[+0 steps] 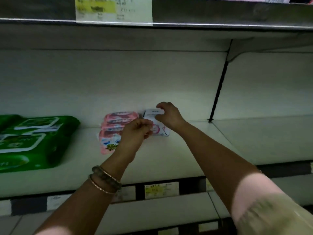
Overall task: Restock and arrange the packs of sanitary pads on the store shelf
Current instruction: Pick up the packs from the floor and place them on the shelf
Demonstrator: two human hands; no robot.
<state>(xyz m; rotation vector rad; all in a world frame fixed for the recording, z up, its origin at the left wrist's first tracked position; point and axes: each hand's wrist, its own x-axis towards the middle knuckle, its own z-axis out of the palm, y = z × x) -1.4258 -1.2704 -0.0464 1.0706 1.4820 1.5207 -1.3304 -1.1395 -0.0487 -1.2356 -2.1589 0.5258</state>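
Right sleeve (271, 209) closest to lens, bottom right; left wrist with bangles (105, 180) just beyond. Both arms stretched deep onto shelf (194, 150), toward the back wall.

Right hand (170, 116): fingers curled over top edge of white pack (149, 114), thumb on its front face. Pinch grip, not a full wrap.

Left hand (135, 133): fingers curled tight, tips at white pack's lower left corner. Reads as a pinch on that corner, despite blur.

White pack: far back on shelf, top edge above the shelf-to-wall line, so tilted up or standing, not flat. Long axis roughly left-right, same as pink packs (116, 122) directly to its left. Touching or just apart: cannot tell, seam hidden behind left hand.

Key relation: destination to the left of the pack, flush against pink packs. Left hand right in that gap, overlapping the pink stack's right end. Probably needs pulling clear before closing up. Right hand on the outer side, so likely better placed to push leftward.

Green packs (33, 138) well apart, far left. Risk: knocking the overlapped pink packs out of line.
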